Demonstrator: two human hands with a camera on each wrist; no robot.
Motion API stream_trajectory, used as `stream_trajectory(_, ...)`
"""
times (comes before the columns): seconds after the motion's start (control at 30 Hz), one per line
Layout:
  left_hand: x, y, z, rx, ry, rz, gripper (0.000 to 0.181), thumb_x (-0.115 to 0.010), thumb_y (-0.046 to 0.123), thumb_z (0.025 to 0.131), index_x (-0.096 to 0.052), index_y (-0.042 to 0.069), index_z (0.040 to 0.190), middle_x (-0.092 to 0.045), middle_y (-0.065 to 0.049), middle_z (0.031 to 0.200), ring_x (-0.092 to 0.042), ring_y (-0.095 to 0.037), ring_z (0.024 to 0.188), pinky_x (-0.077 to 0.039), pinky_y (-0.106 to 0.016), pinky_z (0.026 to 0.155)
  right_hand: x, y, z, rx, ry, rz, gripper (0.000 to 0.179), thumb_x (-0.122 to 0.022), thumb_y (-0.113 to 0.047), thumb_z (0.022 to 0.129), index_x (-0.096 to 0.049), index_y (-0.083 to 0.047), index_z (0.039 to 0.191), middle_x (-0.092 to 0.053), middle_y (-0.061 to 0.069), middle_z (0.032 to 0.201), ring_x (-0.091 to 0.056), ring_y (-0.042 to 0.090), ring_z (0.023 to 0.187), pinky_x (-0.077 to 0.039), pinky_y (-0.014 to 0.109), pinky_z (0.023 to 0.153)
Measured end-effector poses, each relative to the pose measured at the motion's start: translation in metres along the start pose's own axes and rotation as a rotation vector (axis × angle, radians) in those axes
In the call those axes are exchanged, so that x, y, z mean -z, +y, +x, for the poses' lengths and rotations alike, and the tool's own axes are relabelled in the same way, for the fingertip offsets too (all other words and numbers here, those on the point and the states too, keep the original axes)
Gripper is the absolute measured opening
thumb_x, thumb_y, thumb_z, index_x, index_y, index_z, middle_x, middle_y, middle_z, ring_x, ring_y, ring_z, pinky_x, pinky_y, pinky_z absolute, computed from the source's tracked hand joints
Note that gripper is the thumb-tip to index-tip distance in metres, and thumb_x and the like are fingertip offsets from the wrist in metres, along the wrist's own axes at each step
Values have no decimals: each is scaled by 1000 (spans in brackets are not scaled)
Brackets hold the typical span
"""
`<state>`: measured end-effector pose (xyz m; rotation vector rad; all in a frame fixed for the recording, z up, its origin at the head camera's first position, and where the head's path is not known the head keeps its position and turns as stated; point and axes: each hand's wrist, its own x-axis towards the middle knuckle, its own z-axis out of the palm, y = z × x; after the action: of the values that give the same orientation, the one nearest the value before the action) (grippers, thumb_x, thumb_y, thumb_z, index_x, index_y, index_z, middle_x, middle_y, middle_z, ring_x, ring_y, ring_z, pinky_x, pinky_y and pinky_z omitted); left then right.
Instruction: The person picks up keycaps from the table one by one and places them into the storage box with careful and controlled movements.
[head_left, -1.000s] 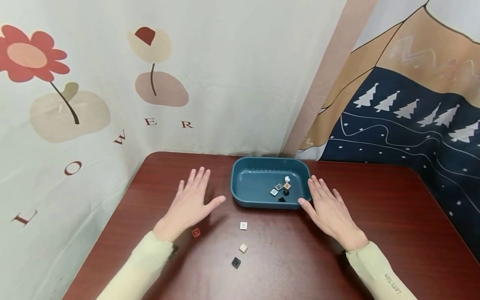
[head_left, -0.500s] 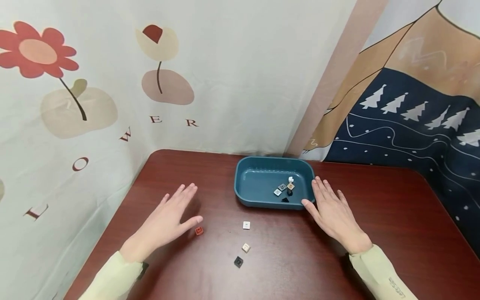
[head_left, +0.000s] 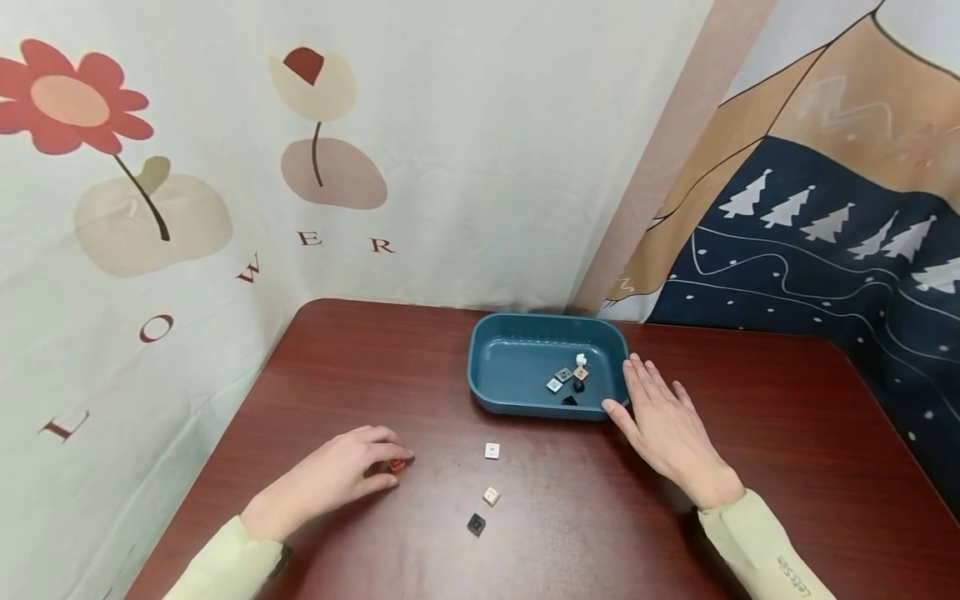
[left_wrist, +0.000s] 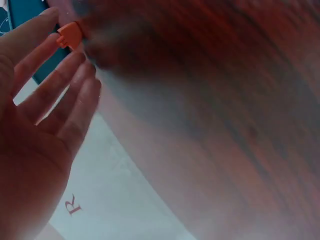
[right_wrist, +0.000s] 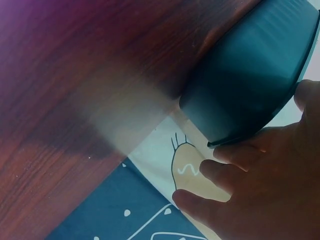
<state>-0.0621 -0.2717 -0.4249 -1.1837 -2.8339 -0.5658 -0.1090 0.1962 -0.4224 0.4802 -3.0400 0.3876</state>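
A red keycap (head_left: 397, 464) lies on the table between the thumb and forefinger of my left hand (head_left: 330, 475). In the left wrist view this keycap (left_wrist: 71, 35) looks orange; the forefinger's tip is at its edge, the thumb is apart from it, and the other fingers are loosely bent. My right hand (head_left: 667, 429) lies with nearly straight fingers against the right end of a blue tray (head_left: 510, 408), thumb at its front corner. The right wrist view shows the tray's outer wall (right_wrist: 250, 75) beside the fingers.
Right of my left hand lie a white keycap (head_left: 492, 451), a cream keycap (head_left: 491, 497) and a black keycap (head_left: 476, 524). Several keycaps (head_left: 563, 375) sit in the tray's right half. A printed curtain (head_left: 465, 167) hangs behind the dark red table (head_left: 600, 533).
My left hand has moved back toward the person and down to the red keycap, its fingers bending around it. The right hand stays at the tray. The view shifted slightly.
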Motion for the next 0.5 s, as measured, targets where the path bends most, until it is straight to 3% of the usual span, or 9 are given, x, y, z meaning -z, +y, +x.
stream_trajectory(0.23,-6,0,4,-25,17,-78,22,-85,2,83,-79,13,101,-62,10,93,-65,-1,81,-54,-18,70,1,0,0,3,-4,0,81,-51,-51,106,-31,6,159,-27,23,166,-27,44,152,-24,69,116)
stream_trajectory(0.5,-3,1,10,-32,24,-47,20,-85,-1,82,-79,11,97,-62,8,89,-65,-2,78,-54,-16,68,1,1,1,5,-1,-9,83,-45,-56,106,-31,7,158,-27,23,166,-30,44,151,-28,68,115)
